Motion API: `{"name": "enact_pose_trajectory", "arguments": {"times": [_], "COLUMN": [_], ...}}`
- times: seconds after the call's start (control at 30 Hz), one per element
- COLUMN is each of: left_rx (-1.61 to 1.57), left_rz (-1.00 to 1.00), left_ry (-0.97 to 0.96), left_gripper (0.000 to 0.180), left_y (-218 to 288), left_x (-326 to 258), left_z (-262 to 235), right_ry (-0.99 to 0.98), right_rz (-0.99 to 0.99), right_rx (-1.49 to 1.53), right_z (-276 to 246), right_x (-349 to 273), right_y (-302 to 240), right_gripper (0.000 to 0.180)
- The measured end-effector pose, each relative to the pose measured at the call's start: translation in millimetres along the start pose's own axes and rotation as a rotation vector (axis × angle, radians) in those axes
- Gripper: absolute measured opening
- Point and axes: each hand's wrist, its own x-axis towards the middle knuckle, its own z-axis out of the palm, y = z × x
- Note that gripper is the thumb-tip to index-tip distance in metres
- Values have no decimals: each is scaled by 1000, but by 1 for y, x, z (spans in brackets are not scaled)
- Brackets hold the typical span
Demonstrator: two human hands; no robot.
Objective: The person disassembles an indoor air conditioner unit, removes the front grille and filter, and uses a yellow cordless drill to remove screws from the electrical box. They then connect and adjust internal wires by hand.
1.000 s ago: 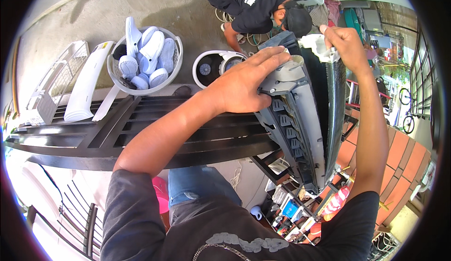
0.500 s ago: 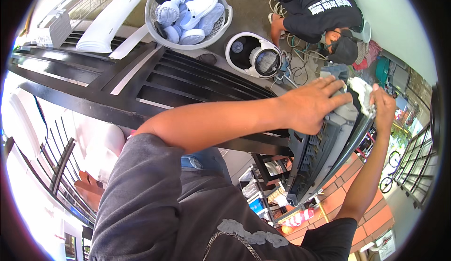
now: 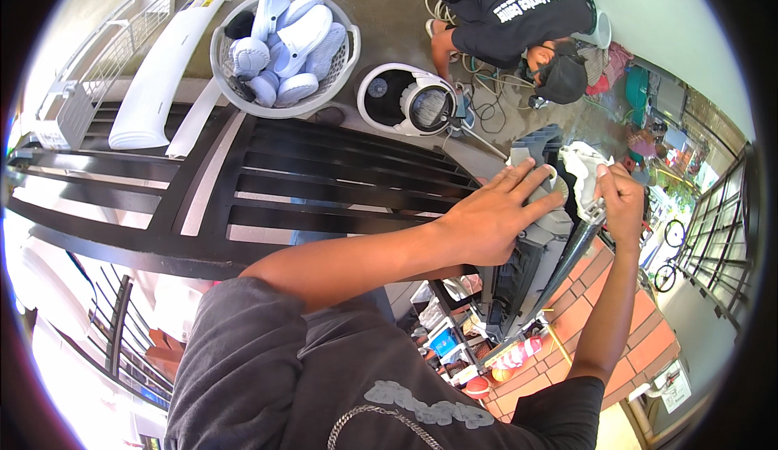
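A long grey plastic housing (image 3: 545, 243), resembling the inner frame of a wall air conditioner, stands steeply tilted at right of centre. My left hand (image 3: 498, 213) is laid over its upper end, fingers curved across the grey edge and thumb hidden. Beside that end is a white, irregular plastic end piece (image 3: 582, 170), attached to a long dark strip along the housing's right side. My right hand (image 3: 622, 199) grips this white piece between thumb and fingers. A dark gap shows between the white piece and the grey end.
A black slatted bench (image 3: 348, 179) stretches leftward, with white curved panels (image 3: 166, 73) at its far left. Behind it stand a grey basket (image 3: 340, 85) of white clogs and a round white-rimmed machine (image 3: 381, 98). Another person (image 3: 519, 17) crouches at the back by cables and hoses.
My view has shifted, so the bench and basket appear lower and farther left. Both hands stay at the housing's upper end. The right thumb now presses on the white piece's near face.
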Motion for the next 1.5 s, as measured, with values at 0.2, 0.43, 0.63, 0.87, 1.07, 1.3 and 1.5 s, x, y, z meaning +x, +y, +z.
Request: {"name": "enact_pose_trajectory", "arguments": {"times": [0.2,0.43,0.63,0.87,1.07,1.3,1.5], "left_rx": [24,74,38,19,768,769,851], "left_rz": [18,62,59,-148,203,602,918], "left_ry": [-13,-32,-75,74,497,158,-303], "left_gripper": [99,102,108,98,77,55,41], "left_y": [1,0,-25,-34,41,76,71], "left_x": [1,2,-9,-8,-18,17,42], "left_z": [-6,-11,-8,-12,48,192,302], "right_ry": [2,281,712,1037,483,361,593], "right_rz": [0,-227,6,877,1555,1778,1861], "right_rx": [-35,-34,-152,153,634,1591,1741], "right_z": [2,-15,5,282,643,794,833], "right_x": [-1,-48,-251,-631,-811,-793,-721], "right_y": [-5,7,57,117,-25,-211,-291], "right_gripper": [50,20,19,27,37,26,43]}}
